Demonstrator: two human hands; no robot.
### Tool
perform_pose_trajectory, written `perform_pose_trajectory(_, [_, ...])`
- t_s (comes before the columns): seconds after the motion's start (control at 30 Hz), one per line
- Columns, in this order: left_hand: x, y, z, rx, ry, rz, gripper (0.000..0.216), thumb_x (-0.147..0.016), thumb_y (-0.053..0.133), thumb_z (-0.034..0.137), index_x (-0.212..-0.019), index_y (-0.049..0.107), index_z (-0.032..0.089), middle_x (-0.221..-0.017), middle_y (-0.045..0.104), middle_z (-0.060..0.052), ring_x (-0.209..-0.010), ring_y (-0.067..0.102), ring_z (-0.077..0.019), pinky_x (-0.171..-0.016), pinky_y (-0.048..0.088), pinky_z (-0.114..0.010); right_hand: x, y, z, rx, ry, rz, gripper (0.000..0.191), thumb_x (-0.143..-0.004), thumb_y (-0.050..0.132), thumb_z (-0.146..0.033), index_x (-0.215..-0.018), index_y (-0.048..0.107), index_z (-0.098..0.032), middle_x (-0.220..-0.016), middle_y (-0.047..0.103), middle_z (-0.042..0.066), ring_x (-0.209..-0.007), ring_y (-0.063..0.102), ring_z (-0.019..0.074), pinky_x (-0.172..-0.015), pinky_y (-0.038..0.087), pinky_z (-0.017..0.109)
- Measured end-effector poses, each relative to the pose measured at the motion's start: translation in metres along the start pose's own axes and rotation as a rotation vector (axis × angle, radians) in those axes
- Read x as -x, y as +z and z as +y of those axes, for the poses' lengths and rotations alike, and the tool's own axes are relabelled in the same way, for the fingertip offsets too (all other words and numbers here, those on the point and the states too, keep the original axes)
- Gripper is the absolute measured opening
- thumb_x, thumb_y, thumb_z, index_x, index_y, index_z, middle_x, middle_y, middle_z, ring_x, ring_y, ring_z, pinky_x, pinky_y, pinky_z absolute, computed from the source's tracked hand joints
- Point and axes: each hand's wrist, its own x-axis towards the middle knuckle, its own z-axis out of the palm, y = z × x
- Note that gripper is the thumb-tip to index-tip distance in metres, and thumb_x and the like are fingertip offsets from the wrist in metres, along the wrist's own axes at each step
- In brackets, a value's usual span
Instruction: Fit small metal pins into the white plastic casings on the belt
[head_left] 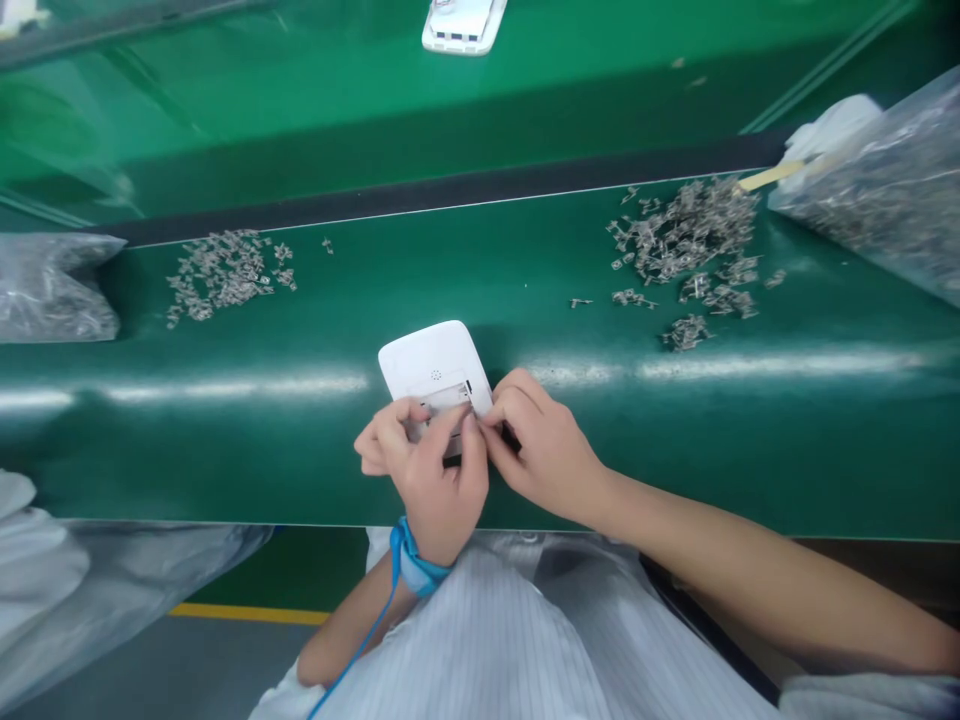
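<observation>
The left hand rises from the lower middle with the wrist cocked, a blue wrist strap around it, and its fingers curl over the near edge of a white plastic housing. The right hand reaches in from the right at the end of a long, almost level forearm, its fingers bent toward the left hand's fingertips. Both hands are grasping the housing, closed together around a recessed slot in its face, though what the fingertips pinch there is hidden. A black strip shows just under the fingers. The housing lies at the near side of a green conveyor belt, with 2 heaps of small metal parts well apart on either side beyond it. The bags of the same parts sit at the belt's ends, and another white housing lies further off, across a dark rail.
</observation>
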Motion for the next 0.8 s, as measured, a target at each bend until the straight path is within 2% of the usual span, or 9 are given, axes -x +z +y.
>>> perform_pose_trajectory(0.1, [0.004,0.0,-0.004,0.024,0.067,0.002,0.017,-0.09,0.067,0.019,-0.1,0.079,0.025,-0.103,0.055,-0.01,-0.105,0.041,-0.0262,-0.085,0.039,-0.044,0.001,0.0,0.0,0.021,0.0,-0.008,0.011,-0.096,0.049,-0.018,-0.086,0.047,-0.021,-0.089,0.05,0.003,-0.072,0.055,0.014,-0.055,0.041,0.026])
perform_pose_trajectory(0.23, [0.004,-0.002,-0.005,0.054,0.079,-0.002,0.018,-0.089,0.067,0.018,-0.099,0.08,0.025,-0.104,0.061,-0.01,-0.104,0.042,-0.026,-0.084,0.039,-0.044,0.001,0.0,0.0,0.03,-0.004,-0.007,0.011,-0.096,0.049,-0.019,-0.086,0.047,-0.021,-0.089,0.05,0.003,-0.07,0.055,0.0141,-0.054,0.04,0.026])
perform_pose_trajectory(0.37, [0.003,-0.003,-0.005,0.079,0.069,-0.032,0.017,-0.09,0.067,0.018,-0.098,0.079,0.026,-0.104,0.063,-0.009,-0.105,0.043,-0.0262,-0.084,0.039,-0.045,0.0,-0.001,0.0,0.027,0.0,-0.03,0.01,-0.096,0.048,-0.019,-0.086,0.048,-0.02,-0.089,0.049,0.003,-0.069,0.055,0.014,-0.053,0.04,0.026])
perform_pose_trajectory(0.63, [0.005,-0.005,-0.006,0.029,0.143,-0.07,0.023,-0.092,0.064,0.019,-0.11,0.077,0.021,-0.099,0.065,-0.01,-0.102,0.042,-0.0251,-0.087,0.037,-0.046,-0.001,-0.002,0.0,-0.001,-0.011,-0.047,0.009,-0.094,0.047,-0.017,-0.086,0.047,-0.02,-0.09,0.048,0.004,-0.068,0.053,0.0143,-0.054,0.041,0.027])
perform_pose_trajectory(0.8, [0.007,-0.003,-0.017,-0.039,0.192,-0.154,0.029,-0.094,0.062,0.022,-0.12,0.074,0.026,-0.098,0.066,-0.007,-0.094,0.047,-0.0229,-0.085,0.037,-0.046,-0.004,-0.002,0.003,-0.063,-0.001,-0.055,0.009,-0.093,0.049,-0.016,-0.085,0.048,-0.02,-0.089,0.049,0.003,-0.071,0.053,0.0149,-0.058,0.042,0.027])
